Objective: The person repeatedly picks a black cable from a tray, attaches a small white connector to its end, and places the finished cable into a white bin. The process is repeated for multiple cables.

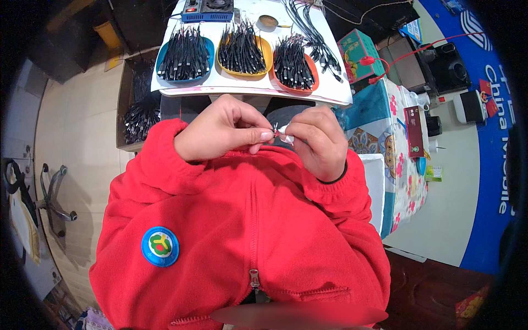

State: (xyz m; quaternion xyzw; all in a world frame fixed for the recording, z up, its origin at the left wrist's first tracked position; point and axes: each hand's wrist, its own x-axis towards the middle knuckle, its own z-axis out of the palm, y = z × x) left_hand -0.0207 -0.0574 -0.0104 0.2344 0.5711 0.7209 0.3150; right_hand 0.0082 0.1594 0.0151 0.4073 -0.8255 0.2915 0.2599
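In front of my chest, both hands meet in a fine pinch. My left hand point(223, 131) is closed, thumb against forefinger, on thin wire ends with a touch of red and dark showing at the fingertips. Closed around a small white piece point(288, 138) is my right hand point(320, 142); its exact kind is too small to tell. The two held parts touch or nearly touch between the fingertips. Beyond my hands, on the white table point(220, 91), stand a blue tray point(184, 81), a yellow tray point(242, 73) and an orange tray point(295, 91), each full of short black cables.
A blue-based device point(207, 16) and a round tin point(268, 22) stand at the table's far side. Loose long black cables point(316, 36) lie at its right. A box of black cables point(140, 118) is on the left, and a flower-patterned cloth point(404, 181) covers a surface right.
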